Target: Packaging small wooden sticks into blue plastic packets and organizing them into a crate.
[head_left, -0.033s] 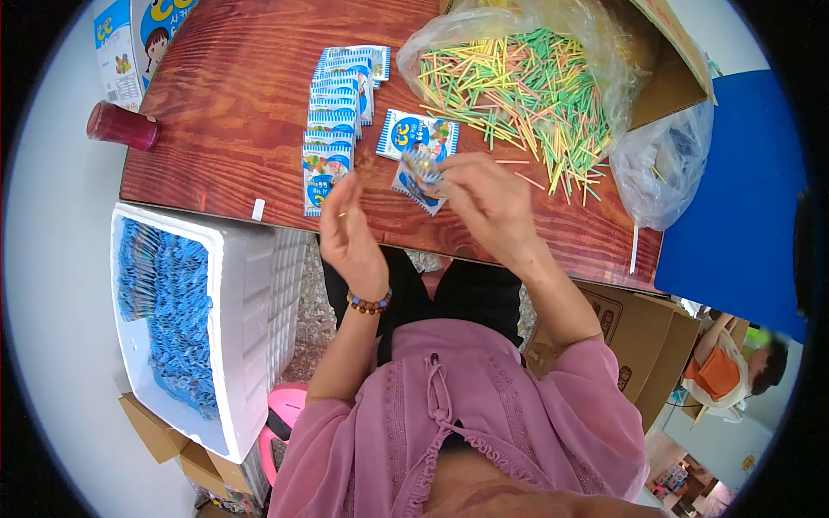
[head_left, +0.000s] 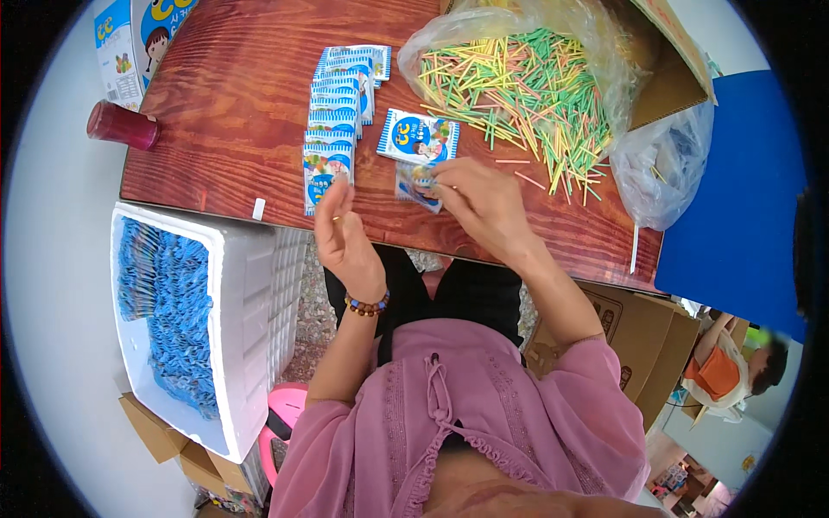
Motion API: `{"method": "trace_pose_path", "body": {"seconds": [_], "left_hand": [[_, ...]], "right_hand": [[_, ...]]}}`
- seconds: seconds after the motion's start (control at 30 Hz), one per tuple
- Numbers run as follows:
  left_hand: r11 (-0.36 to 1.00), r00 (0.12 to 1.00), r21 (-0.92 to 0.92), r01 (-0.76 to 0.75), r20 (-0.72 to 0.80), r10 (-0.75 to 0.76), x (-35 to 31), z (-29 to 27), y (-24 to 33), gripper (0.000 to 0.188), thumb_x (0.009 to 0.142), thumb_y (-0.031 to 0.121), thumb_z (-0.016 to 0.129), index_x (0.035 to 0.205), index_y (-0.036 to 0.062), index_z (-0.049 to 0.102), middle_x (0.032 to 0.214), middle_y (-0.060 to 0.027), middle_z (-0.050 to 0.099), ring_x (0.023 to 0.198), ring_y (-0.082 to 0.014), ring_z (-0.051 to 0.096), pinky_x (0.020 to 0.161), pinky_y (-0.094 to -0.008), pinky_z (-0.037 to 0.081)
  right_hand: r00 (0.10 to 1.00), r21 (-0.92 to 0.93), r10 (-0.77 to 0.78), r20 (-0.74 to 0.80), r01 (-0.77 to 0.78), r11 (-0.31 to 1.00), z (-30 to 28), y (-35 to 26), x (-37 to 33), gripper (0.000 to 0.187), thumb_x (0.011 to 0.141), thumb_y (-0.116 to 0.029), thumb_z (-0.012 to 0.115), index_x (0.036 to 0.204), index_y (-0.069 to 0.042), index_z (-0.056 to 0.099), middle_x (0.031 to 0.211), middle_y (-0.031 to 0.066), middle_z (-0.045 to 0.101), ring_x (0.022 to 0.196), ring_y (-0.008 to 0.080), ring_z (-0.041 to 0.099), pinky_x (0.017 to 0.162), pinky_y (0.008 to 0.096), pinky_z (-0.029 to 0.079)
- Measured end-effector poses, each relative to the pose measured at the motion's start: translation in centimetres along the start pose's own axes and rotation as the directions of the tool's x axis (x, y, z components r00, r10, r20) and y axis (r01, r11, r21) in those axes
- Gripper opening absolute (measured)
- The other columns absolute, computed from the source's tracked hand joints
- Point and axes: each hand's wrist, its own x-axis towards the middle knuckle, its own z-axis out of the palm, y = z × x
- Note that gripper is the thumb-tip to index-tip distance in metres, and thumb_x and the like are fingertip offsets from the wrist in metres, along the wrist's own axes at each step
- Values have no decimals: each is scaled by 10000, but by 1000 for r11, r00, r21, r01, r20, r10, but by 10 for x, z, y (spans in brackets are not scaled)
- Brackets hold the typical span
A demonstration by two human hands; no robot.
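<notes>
My right hand (head_left: 488,203) pinches the edge of a small blue and white packet (head_left: 418,186), which is blurred and partly hidden by the fingers. Just beyond it, a flat packet (head_left: 419,136) of the same kind lies on the table. My left hand (head_left: 347,246) is at the table's near edge, fingers apart and holding nothing I can see. Its fingertips overlap the nearest packet of an overlapping row of blue and white packets (head_left: 331,121); whether they touch it I cannot tell.
Thin coloured sticks (head_left: 518,78) spill from a clear plastic bag (head_left: 617,82) beside a cardboard box (head_left: 678,60). A red-lidded jar (head_left: 123,126) stands at the table's left edge. Below left, a white foam box (head_left: 237,302) holds many blue packets. A person (head_left: 725,367) is at far right.
My right hand has shifted slightly left and nearer with its packet, which has turned. My left hand has dropped a little toward me, uncovering more of the nearest packet in the row.
</notes>
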Motion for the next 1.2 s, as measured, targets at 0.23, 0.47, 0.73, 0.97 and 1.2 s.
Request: {"method": "trace_pose_path", "body": {"seconds": [0.23,0.47,0.73,0.97,1.2], "left_hand": [[1000,1000,16,-8,-1,8,0,-11,-1,411,918,3,527,1318,-41,449,1332,-164,508,1264,-249,474,1086,-422,347],[993,990,115,-13,138,-3,7,-13,5,598,816,13,679,1356,-17,424,1358,-131,493,1268,-231,463,1058,-376,345],[967,994,252,35,89,-59,4,-35,15,803,756,-6,744,1434,1,314,1439,-126,368,1290,-222,389,1054,-360,329],[385,987,911,-149,161,1,21,-49,8,692,820,241,713,1391,16,394,1371,-177,442,1245,-322,427,1038,-454,250],[235,983,954,-184,182,32,18,-49,-1,625,889,312,622,1406,47,392,1400,-120,446,1285,-244,407,1027,-470,181]], "right_hand": [[999,106,-8,31,5,994,-11,-10,8,50,838,4,628,879,23,649,927,144,684,767,207,668,643,303,524],[982,127,-97,163,77,989,-2,-2,17,88,862,-41,623,917,24,646,941,121,688,763,198,662,651,294,522],[950,579,-1,313,-190,793,49,-11,51,134,918,-111,590,936,17,627,977,94,661,875,182,632,756,301,491],[1000,52,18,5,-18,998,98,13,56,117,860,-148,638,938,-62,650,920,96,619,838,277,617,694,357,486],[988,-403,114,-109,-148,903,23,64,44,250,809,-231,702,962,-40,649,928,111,614,828,290,608,703,390,478]]}}
